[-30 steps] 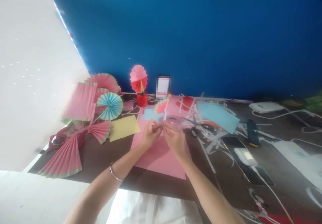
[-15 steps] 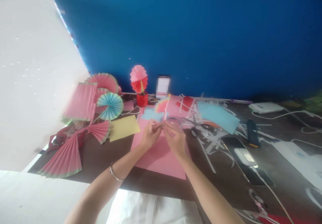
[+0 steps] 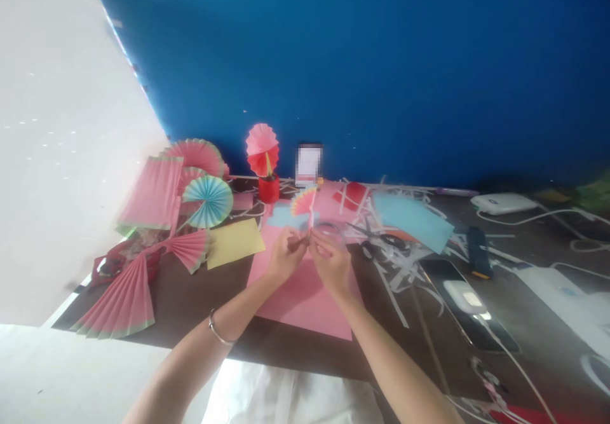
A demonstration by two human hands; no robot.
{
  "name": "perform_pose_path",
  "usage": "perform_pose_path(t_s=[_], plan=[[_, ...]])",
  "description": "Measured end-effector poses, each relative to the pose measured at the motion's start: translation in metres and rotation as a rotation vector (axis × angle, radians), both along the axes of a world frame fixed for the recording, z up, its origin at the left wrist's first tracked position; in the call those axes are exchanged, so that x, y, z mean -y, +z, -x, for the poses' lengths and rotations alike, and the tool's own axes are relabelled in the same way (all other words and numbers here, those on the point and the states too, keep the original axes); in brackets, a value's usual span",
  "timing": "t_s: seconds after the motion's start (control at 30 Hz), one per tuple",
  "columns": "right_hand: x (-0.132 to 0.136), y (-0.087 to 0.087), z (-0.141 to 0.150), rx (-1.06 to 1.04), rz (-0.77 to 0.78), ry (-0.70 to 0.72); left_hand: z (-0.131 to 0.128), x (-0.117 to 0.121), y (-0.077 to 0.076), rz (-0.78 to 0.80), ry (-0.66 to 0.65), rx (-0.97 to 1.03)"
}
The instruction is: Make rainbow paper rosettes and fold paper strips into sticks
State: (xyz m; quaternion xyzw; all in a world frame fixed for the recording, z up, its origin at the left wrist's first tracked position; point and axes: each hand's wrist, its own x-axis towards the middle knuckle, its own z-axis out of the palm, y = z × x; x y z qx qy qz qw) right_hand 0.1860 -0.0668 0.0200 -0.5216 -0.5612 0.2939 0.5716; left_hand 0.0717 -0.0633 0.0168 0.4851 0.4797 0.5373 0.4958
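"What did you hold?"
"My right hand (image 3: 331, 260) pinched a small fan (image 3: 303, 203) by its stem (image 3: 312, 218); my left hand (image 3: 284, 255) curled beside it, grip unclear. The fan stood just beyond my fingers."

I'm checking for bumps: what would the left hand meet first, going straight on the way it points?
The left hand would likely meet the right hand first; whether they touch is unclear.

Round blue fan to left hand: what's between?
Head view: the yellow sheet, then part of the pink sheet, between fan and left hand.
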Motion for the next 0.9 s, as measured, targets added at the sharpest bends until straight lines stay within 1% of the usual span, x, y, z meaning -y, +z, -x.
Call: perform_pose_path(t_s=[0.07, 0.17, 0.37, 0.53, 0.67, 0.8, 0.9], plan=[[-0.0007, -0.0003, -0.0014, 0.000, -0.004, 0.004, 0.0008, -0.0005, -0.0005, -0.056, -0.016, 0.003], [-0.0016, -0.0001, -0.0036, 0.043, -0.017, 0.027, 0.0018, -0.0011, -0.0013, -0.079, -0.043, 0.012], [-0.0031, -0.0025, -0.0055, 0.172, -0.079, 0.069, 0.0017, -0.0033, -0.0041, -0.123, -0.022, 0.043], [-0.0039, -0.0072, -0.0047, 0.305, -0.215, 0.058, 0.0009, -0.0064, -0.0082, -0.118, 0.003, 0.102], [-0.0040, -0.0086, -0.0035, 0.369, -0.311, 0.036, 0.0002, -0.0072, -0.0087, -0.115, 0.034, 0.122], [-0.0031, -0.0083, -0.0029, 0.395, -0.360, -0.028, -0.0001, -0.0064, -0.0069, -0.096, 0.044, 0.121], [-0.0024, -0.0080, -0.0030, 0.425, -0.374, -0.039, 0.0000, -0.0054, -0.0061, -0.082, 0.052, 0.095]])
